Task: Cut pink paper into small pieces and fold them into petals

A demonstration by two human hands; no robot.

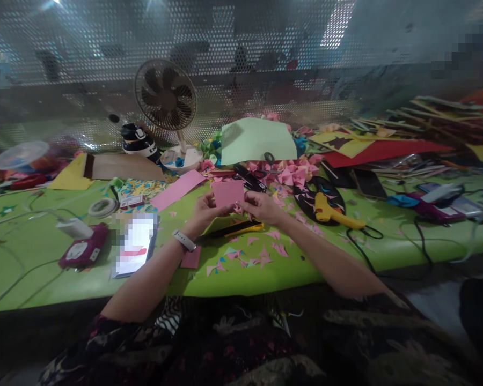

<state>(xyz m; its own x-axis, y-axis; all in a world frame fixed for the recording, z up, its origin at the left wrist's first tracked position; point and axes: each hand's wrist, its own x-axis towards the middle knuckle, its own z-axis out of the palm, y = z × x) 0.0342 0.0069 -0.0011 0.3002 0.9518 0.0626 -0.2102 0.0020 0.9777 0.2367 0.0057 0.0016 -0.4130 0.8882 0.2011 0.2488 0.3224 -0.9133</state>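
Note:
A small pink paper square (228, 193) is held up between both hands over the green table. My left hand (206, 210), with a white band on its wrist, pinches the square's lower left side. At its lower right corner, my right hand (261, 206) has its fingers closed on the paper. Just below the hands lies a yellow and black cutter (243, 229). Pink paper scraps (264, 257) are scattered nearer the table's front edge. Another pink piece (190, 257) rests beside my left wrist.
A lit phone (137, 244) and a purple power socket (84, 249) lie left. A yellow glue gun (334, 212) with a black cord sits right. Behind stand a fan (167, 96), a pale green sheet (257, 140) and heaped paper pieces.

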